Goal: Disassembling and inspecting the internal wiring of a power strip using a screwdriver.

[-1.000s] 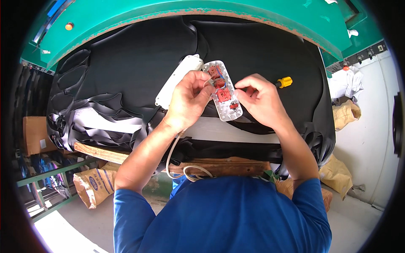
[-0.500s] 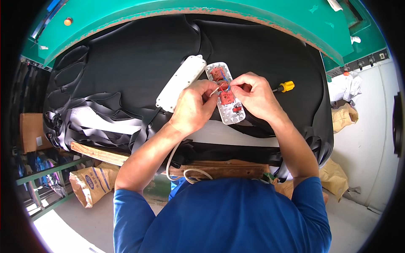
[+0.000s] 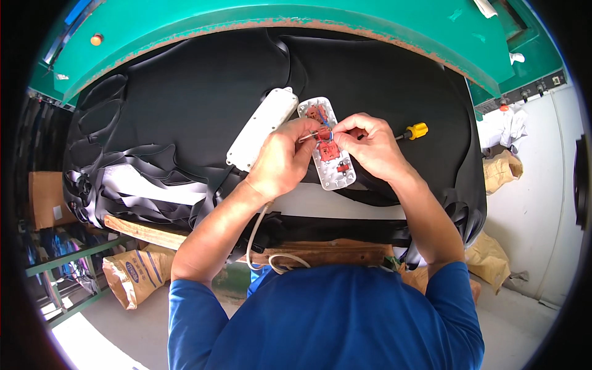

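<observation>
Landmark: opened white plastic power-strip base with red and copper inner parts (image 3: 328,148), lying on the black rubber sheeting (image 3: 185,105) that covers the desk.
Left hand (image 3: 280,160): just left of the open base, grip closed, fingertips pinching a thin wire end (image 3: 308,137) over the middle of the base.
Right hand (image 3: 370,148): just right of the open base, grip closed, thumb and forefinger pinched on the small blue wire piece (image 3: 328,132) at the red contacts; exact contact too small to tell.
White power-strip cover (image 3: 262,128): long rounded plastic shell, just left of the base, partly under the left hand.
White cable (image 3: 259,237): below the base, running under the left forearm and looping near the blue shirt.
Yellow-handled screwdriver (image 3: 414,131): right of the base, beyond the right hand, lying on the sheeting.
Green metal frame (image 3: 277,15): above the base, arching over the far edge of the sheeting.
Brown paper sacks (image 3: 139,271): well below and left of the base, on the floor.
</observation>
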A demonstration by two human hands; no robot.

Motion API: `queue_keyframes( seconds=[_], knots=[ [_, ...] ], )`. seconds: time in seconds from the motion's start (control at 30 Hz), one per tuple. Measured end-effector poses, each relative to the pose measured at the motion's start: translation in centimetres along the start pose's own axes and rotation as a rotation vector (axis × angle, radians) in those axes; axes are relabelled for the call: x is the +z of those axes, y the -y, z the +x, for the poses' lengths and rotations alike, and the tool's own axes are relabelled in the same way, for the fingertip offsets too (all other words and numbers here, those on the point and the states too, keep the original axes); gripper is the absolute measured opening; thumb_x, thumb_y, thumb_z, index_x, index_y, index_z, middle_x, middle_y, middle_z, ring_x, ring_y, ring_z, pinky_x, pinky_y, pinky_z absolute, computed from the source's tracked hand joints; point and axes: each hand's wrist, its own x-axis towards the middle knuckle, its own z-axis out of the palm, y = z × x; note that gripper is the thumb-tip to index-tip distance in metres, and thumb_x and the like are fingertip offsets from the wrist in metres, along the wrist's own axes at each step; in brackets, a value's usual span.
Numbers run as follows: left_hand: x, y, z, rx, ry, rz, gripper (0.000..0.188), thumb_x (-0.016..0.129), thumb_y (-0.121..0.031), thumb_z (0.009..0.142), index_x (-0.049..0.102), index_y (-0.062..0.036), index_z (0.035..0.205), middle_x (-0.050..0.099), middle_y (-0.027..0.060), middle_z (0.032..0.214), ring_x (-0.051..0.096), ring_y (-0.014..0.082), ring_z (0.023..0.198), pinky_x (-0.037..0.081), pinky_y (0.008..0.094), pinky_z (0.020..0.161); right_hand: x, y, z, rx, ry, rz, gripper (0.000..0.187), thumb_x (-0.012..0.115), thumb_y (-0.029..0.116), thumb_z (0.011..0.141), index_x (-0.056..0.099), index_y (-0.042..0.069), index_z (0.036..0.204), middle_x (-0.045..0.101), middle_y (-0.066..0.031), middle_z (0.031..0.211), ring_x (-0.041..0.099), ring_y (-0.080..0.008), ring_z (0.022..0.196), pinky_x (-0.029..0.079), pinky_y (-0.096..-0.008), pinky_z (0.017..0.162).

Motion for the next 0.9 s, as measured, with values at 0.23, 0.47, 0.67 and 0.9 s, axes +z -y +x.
queue_keyframes(
  seconds=[0.23, 0.47, 0.67, 0.9],
  knots=[
    [1.1, 0.5, 0.1, 0.178, -0.083, 0.150, 0.029, 0.066, 0.003, 0.095, 0.064, 0.0032, 0.124, 0.068, 0.0045, 0.092, 0.063, 0.0088, 0.078, 0.053, 0.0253, 0.071, 0.9, 0.4, -0.1, 0.147, -0.047, 0.071, 0.012, 0.072, 0.005, 0.091, 0.071, -0.004, 0.098, 0.068, -0.0095, 0.095, 0.066, -0.0122, 0.080, 0.055, -0.0291, 0.072],
    [-0.1, 0.0, 1.2, 0.212, -0.106, 0.281, 0.030, 0.071, 0.001, 0.089, 0.068, -0.0005, 0.119, 0.066, 0.0115, 0.106, 0.065, 0.0218, 0.092, 0.054, 0.0331, 0.080, 0.7, 1.3, 0.3, 0.233, 0.013, 0.010, 0.018, 0.065, 0.009, 0.094, 0.067, -0.008, 0.100, 0.064, -0.0175, 0.101, 0.069, -0.0210, 0.086, 0.056, -0.0344, 0.078],
    [-0.6, 0.0, 1.9, 0.334, -0.058, 0.413, 0.034, 0.073, -0.001, 0.085, 0.072, -0.0038, 0.118, 0.063, 0.0165, 0.117, 0.058, 0.0346, 0.114, 0.048, 0.0438, 0.098, 0.8, 0.8, -0.4, -0.022, -0.061, -0.170, 0.010, 0.065, 0.004, 0.095, 0.068, -0.004, 0.099, 0.065, -0.0105, 0.096, 0.064, -0.0126, 0.080, 0.054, -0.0294, 0.071],
    [-1.3, -0.7, 2.6, 0.467, 0.009, 0.562, 0.034, 0.074, -0.002, 0.083, 0.075, -0.0072, 0.116, 0.060, 0.0158, 0.121, 0.056, 0.0351, 0.117, 0.046, 0.0436, 0.101, 0.5, 1.8, 0.4, 0.072, -0.036, -0.251, 0.011, 0.069, 0.005, 0.092, 0.071, -0.004, 0.098, 0.067, -0.0096, 0.095, 0.065, -0.0121, 0.080, 0.054, -0.0279, 0.071]
  ],
)
